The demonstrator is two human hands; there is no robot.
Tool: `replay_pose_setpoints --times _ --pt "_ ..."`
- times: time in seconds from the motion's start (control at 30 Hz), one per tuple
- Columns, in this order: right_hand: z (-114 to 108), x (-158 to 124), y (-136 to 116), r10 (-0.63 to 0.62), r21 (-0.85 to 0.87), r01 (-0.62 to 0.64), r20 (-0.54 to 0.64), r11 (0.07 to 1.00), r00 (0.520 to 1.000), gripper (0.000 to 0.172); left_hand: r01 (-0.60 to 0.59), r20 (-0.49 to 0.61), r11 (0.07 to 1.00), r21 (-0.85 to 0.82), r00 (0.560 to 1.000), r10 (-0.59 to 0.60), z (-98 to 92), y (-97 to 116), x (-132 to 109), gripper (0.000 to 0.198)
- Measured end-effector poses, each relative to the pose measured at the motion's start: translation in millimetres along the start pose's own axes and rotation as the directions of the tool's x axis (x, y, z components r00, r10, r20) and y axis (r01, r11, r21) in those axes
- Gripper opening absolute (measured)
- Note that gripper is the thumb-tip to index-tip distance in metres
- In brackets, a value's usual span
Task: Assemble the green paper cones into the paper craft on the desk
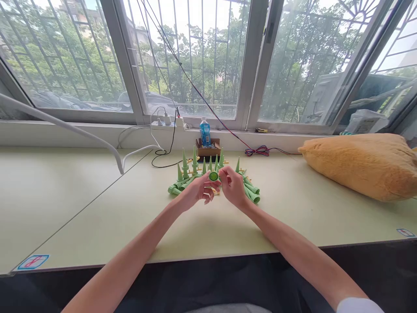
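In the head view, my left hand (198, 189) pinches a green plastic watering spike (213, 176) between thumb and forefinger. Its round, hollow end faces me, and its other fingers hang loosely curled below. Close by on the right is my right hand (233, 186), its fingers closed beside that round end; whatever they pinch is too small to make out. Behind and around both hands are several more green spikes: upright ones (184, 163) with yellow valves at their sides, and lying ones (251, 194) to the right. My hands partly hide the middle of the group.
A small cardboard box (208, 150) with a blue-labelled bottle (205, 132) stands against the sill. Coiled wires (257, 150) lie at the back right, near a large orange plush cushion (358, 167). A white cable (81, 134) crosses the left side, by a power strip (163, 125).
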State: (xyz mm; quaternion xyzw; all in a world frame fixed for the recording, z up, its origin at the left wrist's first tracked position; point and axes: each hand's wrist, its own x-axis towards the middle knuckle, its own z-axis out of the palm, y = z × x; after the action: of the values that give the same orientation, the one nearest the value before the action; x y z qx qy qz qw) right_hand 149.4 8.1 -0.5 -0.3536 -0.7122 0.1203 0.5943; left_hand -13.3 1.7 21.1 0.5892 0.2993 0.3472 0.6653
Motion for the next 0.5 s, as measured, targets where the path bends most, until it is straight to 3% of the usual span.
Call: replay_pose_setpoints --times 0.23,0.5 --pt "-1.1 1.3 0.1 -0.002 0.022 0.002 -0.003 1.0 1.0 0.027 -0.044 -0.01 0.998 0.034 0.999 0.044 4.3 3.2 -2.7 0.043" --pt "-0.2 0.5 3.4 0.059 0.055 -0.059 0.009 0.997 0.998 0.027 -0.107 -0.039 0.97 0.217 0.992 0.118 6.4 4.1 -4.2 0.04"
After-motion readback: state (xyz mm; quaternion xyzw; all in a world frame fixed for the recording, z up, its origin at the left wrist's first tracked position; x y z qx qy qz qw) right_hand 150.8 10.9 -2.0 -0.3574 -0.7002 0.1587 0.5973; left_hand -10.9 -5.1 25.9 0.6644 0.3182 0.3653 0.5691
